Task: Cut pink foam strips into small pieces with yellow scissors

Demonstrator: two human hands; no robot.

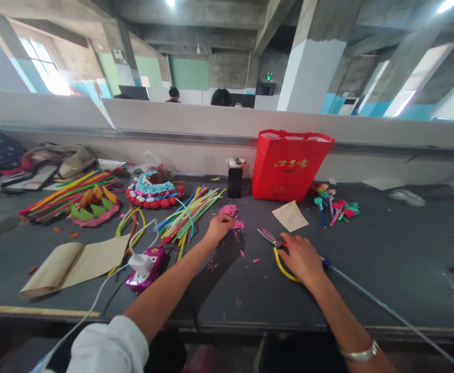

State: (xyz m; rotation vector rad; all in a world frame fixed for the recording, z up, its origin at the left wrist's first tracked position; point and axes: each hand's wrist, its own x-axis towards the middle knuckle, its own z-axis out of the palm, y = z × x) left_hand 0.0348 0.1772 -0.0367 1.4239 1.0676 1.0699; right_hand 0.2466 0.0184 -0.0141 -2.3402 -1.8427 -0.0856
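My left hand (pixel 218 227) reaches forward over the dark table (pixel 385 269), fingers curled in a pinch at small pink scraps (pixel 237 225) just below a pink fluffy piece (pixel 228 210). My right hand (pixel 301 257) lies palm down on the table, fingers closed over the handles of scissors (pixel 270 237), whose blades point up-left. A yellow pipe cleaner (pixel 280 267) curves under this hand. A bundle of colourful pipe cleaners (pixel 190 213) lies left of my left hand.
A red paper bag (pixel 289 165) stands at the back, a black bottle (pixel 235 177) beside it. A beige paper piece (pixel 290 216), small pipe-cleaner flowers (pixel 337 206), a blue-red craft cake (pixel 154 189), a purple glue gun (pixel 147 265) with white cord, folded brown paper (pixel 75 261), more sticks (pixel 69 194).
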